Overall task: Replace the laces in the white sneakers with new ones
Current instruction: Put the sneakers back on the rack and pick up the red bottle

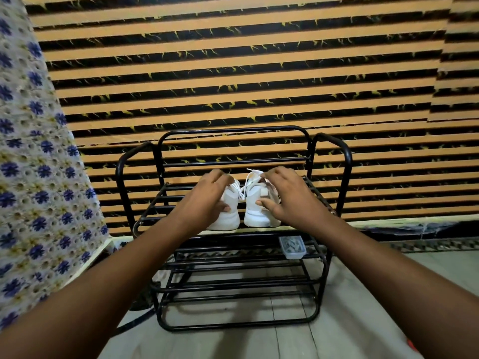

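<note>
**shoefixer22:** Both hands are wrapped around a sneaker each. Left hand point(210, 196) has its fingers curled over the top of the left sneaker point(228, 213) with the thumb pressed on the heel side, and right hand point(287, 196) does the same on the right sneaker point(259, 212), thumb on the back, fingers hooked over the collar. Pair sits heels toward the camera, side by side and nearly touching, on the top shelf of a black metal shoe rack point(346, 161).

**lace_nerd:** So how far along is the swap?

**shoefixer22:** Barely started, I'd say. White laces point(242, 189) are threaded in and their ends flop loose between the two shoes. Can't tell if those are the old or new ones, but my guess is old, since both shoes are parked on the rack. Unlacing, relacing and tying all look like they're ahead.

**lace_nerd:** Any new laces around?

**shoefixer22:** None I can pick out. There's a small clear plastic box point(292, 246) one shelf down, contents too blurry to call.

**lace_nerd:** Arm pose?

**shoefixer22:** Both forearms stretched forward, wrists slightly bent down, palms over the shoes, looks set to lift them off.
</note>
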The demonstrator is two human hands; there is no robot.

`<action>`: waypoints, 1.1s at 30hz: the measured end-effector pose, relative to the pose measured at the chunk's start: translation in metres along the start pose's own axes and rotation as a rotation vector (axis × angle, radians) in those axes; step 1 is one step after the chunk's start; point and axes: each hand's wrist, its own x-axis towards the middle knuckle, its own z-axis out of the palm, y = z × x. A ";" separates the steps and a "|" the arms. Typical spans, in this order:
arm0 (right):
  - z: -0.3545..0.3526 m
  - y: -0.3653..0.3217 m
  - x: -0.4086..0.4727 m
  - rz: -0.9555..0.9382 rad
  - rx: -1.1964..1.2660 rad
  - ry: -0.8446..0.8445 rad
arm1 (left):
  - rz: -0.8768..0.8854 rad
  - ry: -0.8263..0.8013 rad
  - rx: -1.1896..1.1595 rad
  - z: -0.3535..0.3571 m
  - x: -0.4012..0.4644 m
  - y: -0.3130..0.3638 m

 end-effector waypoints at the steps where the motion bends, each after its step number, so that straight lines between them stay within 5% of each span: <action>1: -0.002 -0.001 -0.005 0.006 0.028 0.020 | -0.006 0.027 -0.009 -0.001 -0.002 0.003; 8: -0.019 -0.007 -0.061 0.155 0.243 0.229 | 0.076 0.242 -0.244 0.004 -0.029 0.066; 16: -0.059 0.010 -0.127 0.446 0.377 0.390 | 0.124 0.219 -0.488 0.046 -0.044 0.149; 23: -0.073 0.078 -0.186 0.632 0.419 0.394 | 0.110 0.106 -0.636 0.106 -0.026 0.203; 33: -0.010 0.188 -0.268 0.980 0.432 0.375 | 0.197 -0.288 -0.578 0.244 -0.005 0.261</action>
